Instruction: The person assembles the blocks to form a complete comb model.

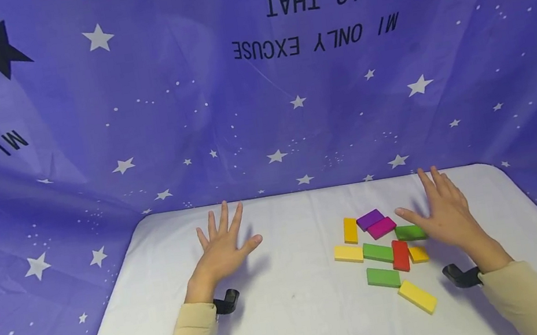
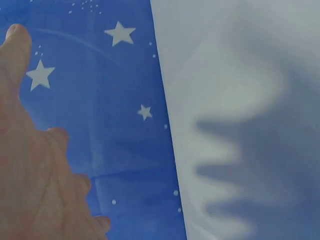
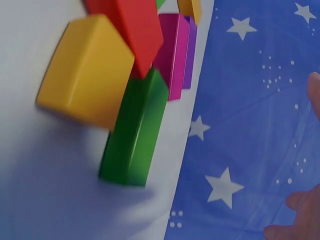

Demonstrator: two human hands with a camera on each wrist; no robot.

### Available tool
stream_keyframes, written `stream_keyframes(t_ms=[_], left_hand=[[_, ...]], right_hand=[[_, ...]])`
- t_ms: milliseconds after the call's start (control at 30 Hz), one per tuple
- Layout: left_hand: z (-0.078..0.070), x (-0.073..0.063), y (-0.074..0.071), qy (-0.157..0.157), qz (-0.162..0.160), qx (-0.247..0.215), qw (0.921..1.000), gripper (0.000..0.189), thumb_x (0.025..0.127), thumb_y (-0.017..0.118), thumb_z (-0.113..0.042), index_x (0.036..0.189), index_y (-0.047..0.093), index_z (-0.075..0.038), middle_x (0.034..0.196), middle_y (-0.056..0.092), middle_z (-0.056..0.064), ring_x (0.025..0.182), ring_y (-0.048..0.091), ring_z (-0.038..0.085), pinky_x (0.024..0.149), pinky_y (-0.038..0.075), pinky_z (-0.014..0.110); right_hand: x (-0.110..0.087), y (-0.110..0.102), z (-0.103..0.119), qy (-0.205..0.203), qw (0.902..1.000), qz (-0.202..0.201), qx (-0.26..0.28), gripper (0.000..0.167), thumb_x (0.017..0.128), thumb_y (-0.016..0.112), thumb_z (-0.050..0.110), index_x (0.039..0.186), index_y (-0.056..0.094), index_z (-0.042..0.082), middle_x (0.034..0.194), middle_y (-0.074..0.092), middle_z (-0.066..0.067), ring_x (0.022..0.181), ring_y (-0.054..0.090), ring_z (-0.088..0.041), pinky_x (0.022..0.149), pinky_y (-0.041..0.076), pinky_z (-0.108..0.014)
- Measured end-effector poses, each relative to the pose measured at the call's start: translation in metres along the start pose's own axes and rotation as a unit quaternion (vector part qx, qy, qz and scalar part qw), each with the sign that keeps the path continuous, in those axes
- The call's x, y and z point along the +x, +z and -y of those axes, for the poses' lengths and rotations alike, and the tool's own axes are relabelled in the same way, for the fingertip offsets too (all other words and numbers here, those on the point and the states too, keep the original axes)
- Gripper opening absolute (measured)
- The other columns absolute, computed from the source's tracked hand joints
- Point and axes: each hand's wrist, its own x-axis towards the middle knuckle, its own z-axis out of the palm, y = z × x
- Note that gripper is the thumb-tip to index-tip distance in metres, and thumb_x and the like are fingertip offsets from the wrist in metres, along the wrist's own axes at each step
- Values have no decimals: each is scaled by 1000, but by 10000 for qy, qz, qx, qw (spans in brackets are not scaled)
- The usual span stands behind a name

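Observation:
Several coloured blocks lie loosely grouped on the white table, right of its middle. Among them are a red block (image 1: 401, 255), a purple block (image 1: 370, 219), a magenta block (image 1: 382, 227) overlapping or touching it, and a yellow block (image 1: 418, 296) nearest the front. My right hand (image 1: 447, 215) hovers with spread fingers beside the group, its thumb near a green block (image 1: 410, 233). In the right wrist view that green block (image 3: 135, 132) lies close to an orange-yellow block (image 3: 85, 75). My left hand (image 1: 224, 253), fingers spread, is over the table's left part and holds nothing.
A white cloth covers the table (image 1: 299, 326). Behind and beside it hangs a purple-blue curtain (image 1: 238, 108) with stars and upside-down lettering. Black straps with small mounts (image 1: 227, 301) sit at both wrists.

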Motion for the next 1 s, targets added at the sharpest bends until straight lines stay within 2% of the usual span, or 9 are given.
stream_keyframes(t_ms=[267,400,533,767,1000], left_hand=[[-13,6,15,257,88,-99,9996,89,95,42,-73,163,4,-29,167,-14,7,148,-20,42,111,-17,71],[-21,11,25,305,150,-129,9993,88,95,40,-73,163,4,-30,167,-14,5,149,-19,42,113,-14,70],[-32,15,37,370,267,-204,9988,87,95,37,-74,163,3,-31,166,-15,3,149,-19,40,114,-13,69],[-52,21,54,528,264,-392,9975,86,97,40,-70,163,6,-28,169,-7,9,151,-13,40,116,-11,68],[-74,33,69,703,394,-490,9955,86,97,36,-72,163,6,-26,169,-4,10,152,-10,38,117,-8,67]], right_hand=[[4,14,11,15,9999,90,90,106,91,62,61,162,6,6,163,2,-31,146,5,-56,110,6,-79],[7,19,18,52,9997,126,210,106,90,62,61,161,9,4,163,5,-31,146,7,-56,109,8,-79],[10,24,23,80,9993,79,360,103,91,63,59,160,12,2,162,9,-32,145,10,-56,107,11,-81],[12,35,29,166,9984,50,547,100,91,66,53,159,17,-1,160,15,-33,144,15,-56,105,15,-82],[19,43,38,371,9967,262,670,95,93,67,46,157,18,-4,158,18,-35,142,18,-57,109,17,-78]])
